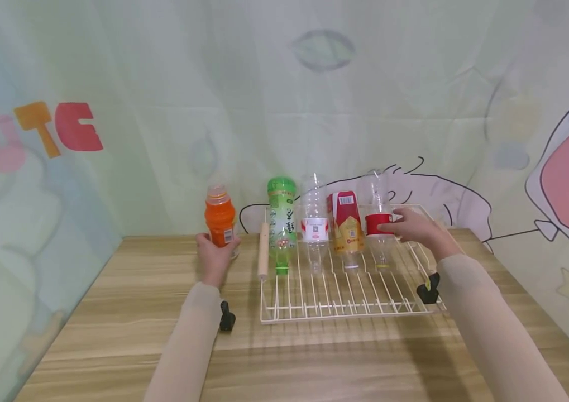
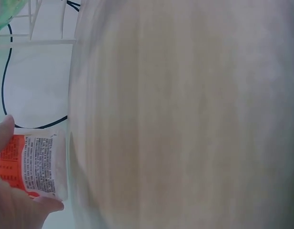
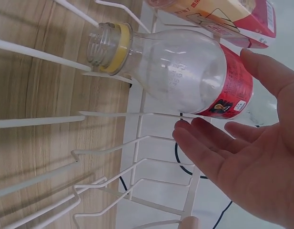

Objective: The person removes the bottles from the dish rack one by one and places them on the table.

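My left hand [image 1: 214,255] holds an orange-labelled plastic bottle [image 1: 220,218] upright, mouth up, left of the wire rack. In the left wrist view, thumb and fingers lie on either side of the bottle's label [image 2: 27,164]. My right hand [image 1: 413,228] is at a clear plastic bottle with a red label [image 1: 378,225], which stands neck down in the rack. The right wrist view shows the thumb at the label and the other fingers [image 3: 204,152] loosely extended beside the bottle.
The white wire rack [image 1: 344,319] stands on a wooden table [image 1: 128,312]. Neck down in it are a green bottle [image 1: 282,218], a clear bottle with a white label [image 1: 315,229] and a red-and-yellow carton bottle [image 1: 347,223]. Black clips [image 1: 428,289] and a wooden bar [image 1: 263,251] are nearby.
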Available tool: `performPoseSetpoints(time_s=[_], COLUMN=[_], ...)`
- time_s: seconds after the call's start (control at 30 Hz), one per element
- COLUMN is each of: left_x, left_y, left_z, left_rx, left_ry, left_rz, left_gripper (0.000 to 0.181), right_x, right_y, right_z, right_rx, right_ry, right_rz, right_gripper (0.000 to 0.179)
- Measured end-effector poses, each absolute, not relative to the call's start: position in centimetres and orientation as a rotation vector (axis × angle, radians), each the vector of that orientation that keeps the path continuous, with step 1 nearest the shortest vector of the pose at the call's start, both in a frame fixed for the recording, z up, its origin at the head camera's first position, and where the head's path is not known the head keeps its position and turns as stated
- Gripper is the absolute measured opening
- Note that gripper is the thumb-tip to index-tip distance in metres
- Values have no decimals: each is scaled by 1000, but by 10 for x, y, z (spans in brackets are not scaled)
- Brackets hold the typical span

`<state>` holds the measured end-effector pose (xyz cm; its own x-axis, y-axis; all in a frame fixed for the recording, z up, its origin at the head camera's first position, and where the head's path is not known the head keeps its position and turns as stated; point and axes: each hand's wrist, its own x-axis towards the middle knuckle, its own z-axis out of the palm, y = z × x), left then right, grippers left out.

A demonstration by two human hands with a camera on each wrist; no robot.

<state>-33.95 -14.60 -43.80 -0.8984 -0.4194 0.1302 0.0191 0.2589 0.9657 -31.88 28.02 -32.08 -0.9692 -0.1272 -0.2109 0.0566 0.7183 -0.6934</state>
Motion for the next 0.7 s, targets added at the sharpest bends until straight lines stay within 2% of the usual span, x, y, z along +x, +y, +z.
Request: performPoseSetpoints(time_s=[0.7], left_x=[-347], left_y=[-146], left_z=[-442], left_rx=[402], left_ry=[-2211], left_rz=[-1666], left_gripper=[72], right_x=[-325], right_y=[279], right_z=[-326], right_rx=[-21], right_ry=[2625], right_rz=[-1095], right_gripper=[88])
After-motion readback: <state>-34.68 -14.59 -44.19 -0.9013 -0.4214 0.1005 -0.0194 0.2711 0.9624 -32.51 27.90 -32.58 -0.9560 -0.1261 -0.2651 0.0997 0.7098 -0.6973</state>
